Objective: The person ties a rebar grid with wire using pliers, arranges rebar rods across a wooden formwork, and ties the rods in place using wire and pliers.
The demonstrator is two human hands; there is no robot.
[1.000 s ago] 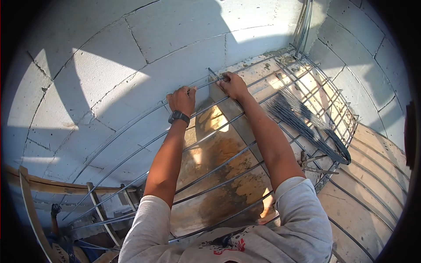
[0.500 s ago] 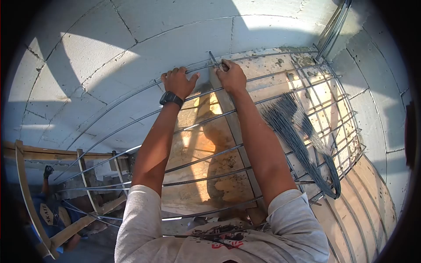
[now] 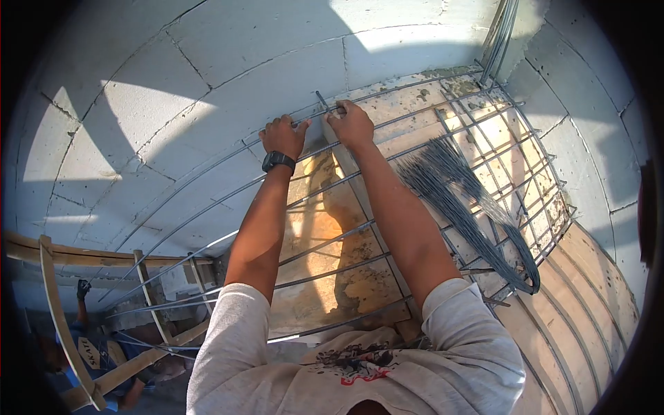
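Note:
My left hand, with a dark watch on its wrist, is closed round the long rebar nearest the block wall. To its right, my right hand is closed where that rebar meets a short crosswise bar, whose end sticks out toward the wall. Its fingertips are partly hidden. A folded bundle of thin tie wires lies on the rebar grid, to the right of my right forearm.
Pale block wall runs along the far side. Upright bars stand in the corner. Boards with bars lie at lower right. At lower left a wooden frame stands near another person.
The whole view has shifted and tilted with the head. Both hands stay at the same rebar near the wall. At lower left the other person shows more than a second ago.

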